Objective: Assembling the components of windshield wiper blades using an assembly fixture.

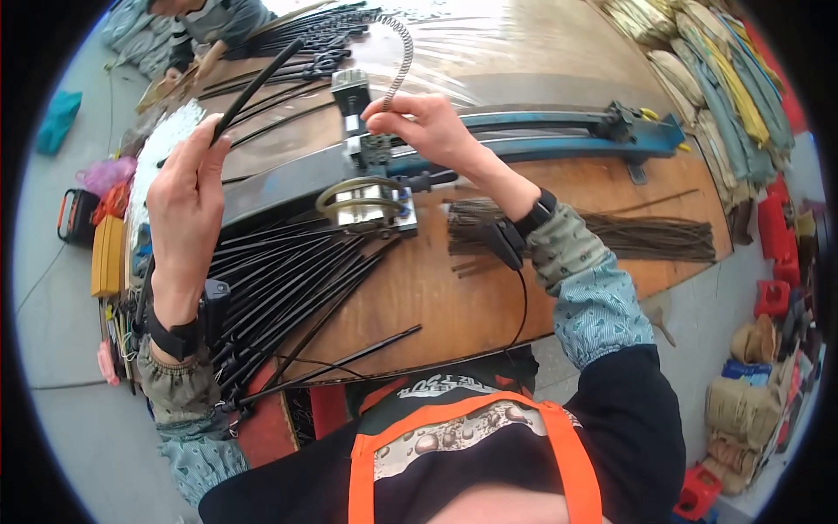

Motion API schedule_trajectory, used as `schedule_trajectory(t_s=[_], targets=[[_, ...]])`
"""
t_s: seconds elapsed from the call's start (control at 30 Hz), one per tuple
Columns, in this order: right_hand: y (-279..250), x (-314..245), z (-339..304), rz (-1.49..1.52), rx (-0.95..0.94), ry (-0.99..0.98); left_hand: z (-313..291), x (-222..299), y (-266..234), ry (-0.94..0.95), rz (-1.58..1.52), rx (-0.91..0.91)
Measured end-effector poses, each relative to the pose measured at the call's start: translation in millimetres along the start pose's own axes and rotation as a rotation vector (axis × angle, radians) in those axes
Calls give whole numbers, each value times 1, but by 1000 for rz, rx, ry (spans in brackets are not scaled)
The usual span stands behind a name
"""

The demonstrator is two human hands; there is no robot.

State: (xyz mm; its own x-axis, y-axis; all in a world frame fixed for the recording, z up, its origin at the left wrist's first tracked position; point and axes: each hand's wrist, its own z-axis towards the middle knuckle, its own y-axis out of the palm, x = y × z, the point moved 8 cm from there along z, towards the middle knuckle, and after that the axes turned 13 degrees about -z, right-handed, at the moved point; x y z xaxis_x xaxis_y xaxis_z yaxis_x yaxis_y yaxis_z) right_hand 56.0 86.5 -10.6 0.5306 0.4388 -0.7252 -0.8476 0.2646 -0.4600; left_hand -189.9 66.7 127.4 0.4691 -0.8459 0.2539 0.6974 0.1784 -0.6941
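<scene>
My left hand [186, 205] is raised on the left, its fingers closed round a straight black rod [262, 83] that slants up and away to the right. Thumb and fingertips of my right hand [426, 129] pinch the lower end of a long, thin coil spring [408, 54], which arches up and bends over to the left. Just under the right hand stands a metal clamping fixture [365, 155] with a looped hose, mounted on a long blue rail [524, 140]. Many black rods [279, 279] fan out below the left hand, partly hidden by my wrist.
On the wooden table [419, 297], a bundle of thin brownish rods [659, 236] lies right of the fixture. More black rods [323, 61] lie at the far side, near another person [214, 31]. Filled sacks [716, 87] line the right. A black case [78, 216] stands left.
</scene>
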Motion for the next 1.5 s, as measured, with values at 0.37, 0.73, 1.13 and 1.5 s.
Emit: schedule_trajectory(t_s=[0.37,0.73,1.13,1.5], targets=[[66,-1,52,-300,-127,-274,-67,-83,-34,-290,4,24],[4,7,15,-1013,104,-503,-68,-128,0,-219,54,-101],[-123,50,-66,-1069,111,-188,-30,-83,157,38,-135,-269],[-120,73,-67,-937,143,-99,-28,-87,168,6,-244,-190]])
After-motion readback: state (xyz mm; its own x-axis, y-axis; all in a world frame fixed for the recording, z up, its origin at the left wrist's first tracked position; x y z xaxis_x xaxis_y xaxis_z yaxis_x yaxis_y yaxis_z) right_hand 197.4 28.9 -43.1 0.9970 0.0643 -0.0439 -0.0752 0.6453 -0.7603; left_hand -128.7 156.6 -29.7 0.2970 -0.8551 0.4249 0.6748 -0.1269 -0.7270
